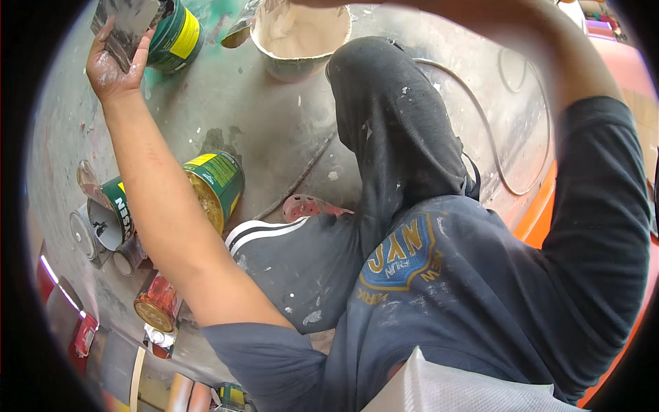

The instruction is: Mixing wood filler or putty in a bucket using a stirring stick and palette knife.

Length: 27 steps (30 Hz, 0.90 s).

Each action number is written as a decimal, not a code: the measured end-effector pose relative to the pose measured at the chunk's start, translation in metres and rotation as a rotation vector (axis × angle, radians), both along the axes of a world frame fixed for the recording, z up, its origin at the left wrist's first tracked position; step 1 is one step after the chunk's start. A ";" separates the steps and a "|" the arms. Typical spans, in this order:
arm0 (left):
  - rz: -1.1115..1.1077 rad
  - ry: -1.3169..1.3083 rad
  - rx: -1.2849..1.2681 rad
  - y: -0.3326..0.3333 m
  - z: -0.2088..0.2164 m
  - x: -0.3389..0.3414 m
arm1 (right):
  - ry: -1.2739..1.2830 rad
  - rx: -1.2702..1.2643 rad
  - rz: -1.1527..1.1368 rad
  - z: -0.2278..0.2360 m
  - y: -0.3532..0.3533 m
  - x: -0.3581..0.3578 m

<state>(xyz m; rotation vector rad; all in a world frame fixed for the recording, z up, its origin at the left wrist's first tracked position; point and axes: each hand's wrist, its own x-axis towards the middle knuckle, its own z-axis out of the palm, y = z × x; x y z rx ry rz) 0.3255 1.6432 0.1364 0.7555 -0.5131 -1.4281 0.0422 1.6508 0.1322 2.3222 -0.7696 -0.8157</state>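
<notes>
Left hand [113, 65] raised at upper left, fingers and thumb pinched on a putty-smeared scraper [130, 27]; the blade lies across the fingertips and stands above the palm. Just right of the scraper, touching or nearly so, a green can [175, 38] with yellow label. Right arm [549, 62] sweeps across the top of view, blurred; its hand is out of frame, grip cannot be told. White bucket [298, 38] of pale filler sits on the grey floor [274, 123] beyond the bent knee [384, 103]. Beside the left forearm: an open green can [216, 185] on its side, smaller tins [103, 220], a red tin [158, 302]. Cable [494, 137] loops to the right.
</notes>
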 end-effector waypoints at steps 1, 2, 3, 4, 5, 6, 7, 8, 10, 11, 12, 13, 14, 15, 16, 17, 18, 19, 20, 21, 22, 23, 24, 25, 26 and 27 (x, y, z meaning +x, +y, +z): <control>-0.001 0.004 0.000 -0.001 0.000 -0.001 | 0.001 0.035 0.022 -0.008 -0.001 0.000; -0.005 0.015 -0.015 0.000 0.001 -0.001 | 0.005 0.076 0.055 -0.014 0.000 0.002; -0.008 0.029 -0.030 0.003 0.003 -0.004 | 0.017 0.110 0.069 -0.017 0.002 0.001; -0.004 0.034 -0.022 0.006 0.005 -0.010 | 0.036 0.142 0.067 -0.018 0.006 -0.004; 0.012 0.006 -0.029 0.011 0.013 -0.018 | 0.051 0.169 0.061 -0.016 0.011 -0.008; 0.035 -0.030 -0.034 0.015 0.017 -0.018 | 0.127 0.173 0.024 -0.010 0.017 -0.007; 0.044 -0.032 -0.029 0.014 0.016 -0.013 | 0.126 0.177 0.034 -0.001 0.022 -0.008; 0.048 -0.022 -0.047 0.012 0.016 -0.009 | 0.138 0.157 0.029 0.020 0.024 -0.006; 0.027 0.005 -0.064 0.006 0.014 -0.013 | 0.039 0.156 0.010 0.055 0.017 -0.018; -0.004 0.026 -0.071 0.002 0.012 -0.015 | 0.005 0.174 -0.111 0.065 0.012 -0.019; -0.035 0.045 -0.079 -0.001 0.010 -0.018 | 0.036 0.145 -0.083 0.072 0.010 -0.017; -0.027 0.033 -0.066 0.001 0.006 -0.014 | 0.048 0.129 -0.034 0.068 0.007 -0.005; -0.007 0.012 -0.033 0.005 0.002 -0.010 | 0.053 0.063 -0.005 0.046 0.001 0.006; 0.016 -0.010 0.001 0.009 -0.002 -0.005 | 0.054 -0.001 0.026 0.014 -0.004 0.020; -0.046 0.052 -0.054 -0.004 0.013 -0.035 | 0.038 -0.068 -0.033 0.006 -0.012 -0.010; -0.007 0.033 -0.017 0.000 0.010 -0.033 | 0.004 -0.003 -0.060 -0.008 -0.007 0.002; 0.031 0.014 0.021 0.003 0.007 -0.031 | -0.059 0.040 -0.014 -0.012 0.000 0.003; 0.038 0.014 0.025 0.003 0.006 -0.029 | -0.119 0.082 0.032 -0.014 0.006 0.001; 0.045 0.012 0.024 0.006 0.005 -0.023 | -0.073 0.218 0.017 -0.011 0.014 -0.001; 0.039 0.012 0.014 0.006 0.005 -0.021 | -0.070 0.228 0.024 -0.003 0.018 -0.007; 0.047 0.016 0.022 0.008 0.002 -0.020 | 0.015 0.280 -0.023 0.006 0.020 -0.013; 0.047 0.030 0.041 0.005 0.003 -0.022 | 0.106 0.318 -0.074 0.019 0.018 -0.022; 0.048 0.040 0.059 0.002 0.004 -0.023 | 0.039 0.225 -0.108 0.027 0.013 -0.034; 0.053 0.046 0.054 -0.001 0.005 -0.023 | -0.029 0.132 -0.141 0.033 0.005 -0.043; 0.040 0.037 0.046 -0.001 0.000 -0.020 | 0.131 0.180 -0.160 0.063 0.009 -0.014; 0.014 0.033 0.025 -0.004 0.000 -0.023 | 0.215 0.105 -0.127 0.078 0.013 0.001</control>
